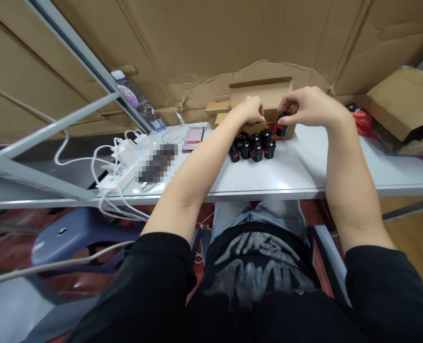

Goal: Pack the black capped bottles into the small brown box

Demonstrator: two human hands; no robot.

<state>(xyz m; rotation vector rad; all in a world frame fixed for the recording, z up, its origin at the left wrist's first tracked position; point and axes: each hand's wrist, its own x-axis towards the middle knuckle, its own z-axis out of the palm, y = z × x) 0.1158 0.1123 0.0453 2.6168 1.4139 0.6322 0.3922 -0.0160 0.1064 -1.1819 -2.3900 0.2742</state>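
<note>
My right hand (pixel 300 107) pinches a small black lidded container (pixel 283 126) with a red mark, at the right front of an open cardboard box (pixel 259 95). My left hand (pixel 252 109) is over the box, its fingers curled down at the front wall; the fingertips are partly hidden, and I cannot make out what they grip. Just in front of the box stands a close cluster of several matching black containers (pixel 256 148), upright, with shiny rounded lids and red marks on some. The inside of the box is mostly hidden from me.
A power strip (pixel 116 177) with white plugs and cables lies at left, near a blurred dark item (pixel 157 163) and a flat card-like item (pixel 193 139). A plastic bottle (pixel 138 101) leans behind. At right are another open carton (pixel 407 105) and red plastic (pixel 363 125).
</note>
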